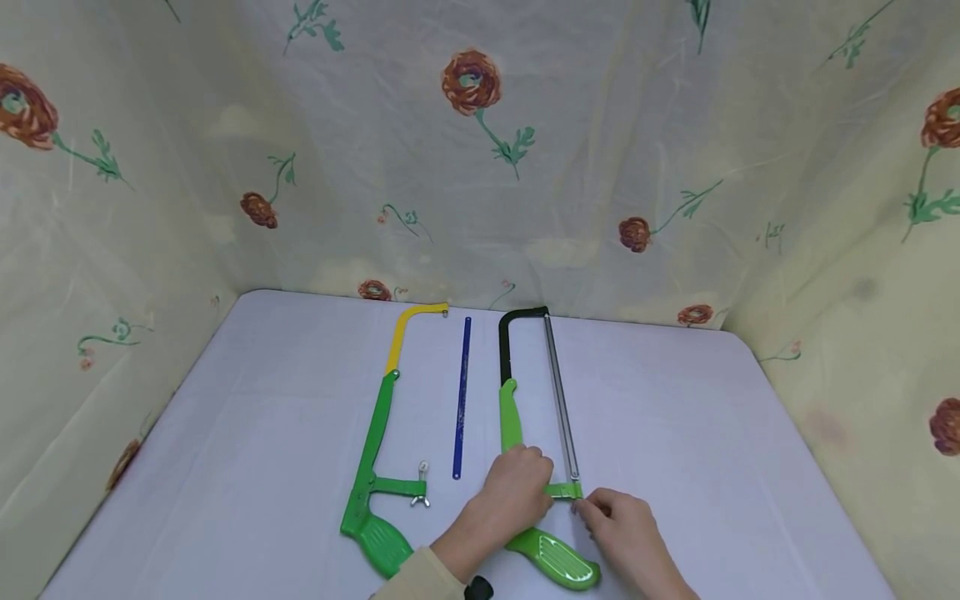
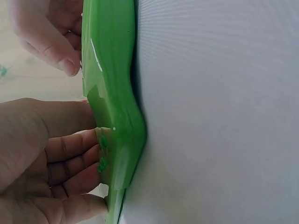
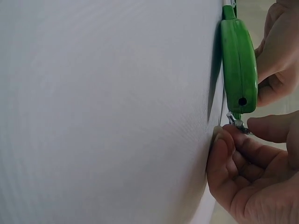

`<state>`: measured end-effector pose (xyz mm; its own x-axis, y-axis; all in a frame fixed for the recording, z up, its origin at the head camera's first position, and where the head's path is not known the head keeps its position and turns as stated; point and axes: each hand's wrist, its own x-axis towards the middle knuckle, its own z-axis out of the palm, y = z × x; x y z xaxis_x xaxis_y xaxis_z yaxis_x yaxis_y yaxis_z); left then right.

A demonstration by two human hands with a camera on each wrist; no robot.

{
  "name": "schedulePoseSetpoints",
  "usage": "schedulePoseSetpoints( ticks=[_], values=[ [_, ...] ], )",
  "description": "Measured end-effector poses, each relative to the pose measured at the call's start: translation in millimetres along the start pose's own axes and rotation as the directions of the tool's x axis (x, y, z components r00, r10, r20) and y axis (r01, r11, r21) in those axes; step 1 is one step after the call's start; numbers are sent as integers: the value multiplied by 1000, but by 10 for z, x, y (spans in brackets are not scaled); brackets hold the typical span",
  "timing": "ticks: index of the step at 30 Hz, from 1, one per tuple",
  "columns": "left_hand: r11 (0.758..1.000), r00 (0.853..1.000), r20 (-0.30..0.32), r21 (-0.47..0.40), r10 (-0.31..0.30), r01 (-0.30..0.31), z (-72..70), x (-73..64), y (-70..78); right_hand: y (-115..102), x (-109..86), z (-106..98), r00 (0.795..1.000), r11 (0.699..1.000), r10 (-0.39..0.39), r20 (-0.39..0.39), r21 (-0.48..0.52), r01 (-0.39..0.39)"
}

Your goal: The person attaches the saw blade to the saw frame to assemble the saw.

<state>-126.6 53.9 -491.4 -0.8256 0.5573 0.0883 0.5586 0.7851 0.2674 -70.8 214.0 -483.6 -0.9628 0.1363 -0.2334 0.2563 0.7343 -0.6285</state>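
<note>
White cloth covers a table in front of me, with flower-printed hangings on its left, right and far sides. Nearest, a beige sleeve leads to a person's left hand, palm down, fingers curled around the frame of a light-green and black hacksaw lying right of the table's middle, handle near. Just to the right, the right hand reaches in low, thumb and fingertip pinching a small metal wing nut at the right end of the saw's short green crossbar. From that crossbar, a grey blade runs to the black far end. Left of the hands lies a second, green-and-yellow hacksaw frame, its handle partly behind the sleeve. Between the saws, apart from both, rests a blue blade. Cloth stretches well beyond the right hand to the right edge; both saws' far ends come close to the far edge.
</note>
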Motion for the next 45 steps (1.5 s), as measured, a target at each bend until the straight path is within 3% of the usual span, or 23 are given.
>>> schedulePoseSetpoints(
  ticks=[15, 32, 45],
  values=[
    [1000, 1000, 10, 29, -1, 0, -7, -2, -1, -2, 33, -6, 1000, 1000, 22, -23, 14, -21],
    [1000, 1000, 19, 4, -11, 11, -30, 6, 5, -1, 22, 41, 997, 993, -70, -23, -92, 68],
    [1000, 1000, 28, 15, -8, 8, -27, 1, 3, -40, -18, 50, 999, 997, -35, -33, -69, 33]
  ],
)
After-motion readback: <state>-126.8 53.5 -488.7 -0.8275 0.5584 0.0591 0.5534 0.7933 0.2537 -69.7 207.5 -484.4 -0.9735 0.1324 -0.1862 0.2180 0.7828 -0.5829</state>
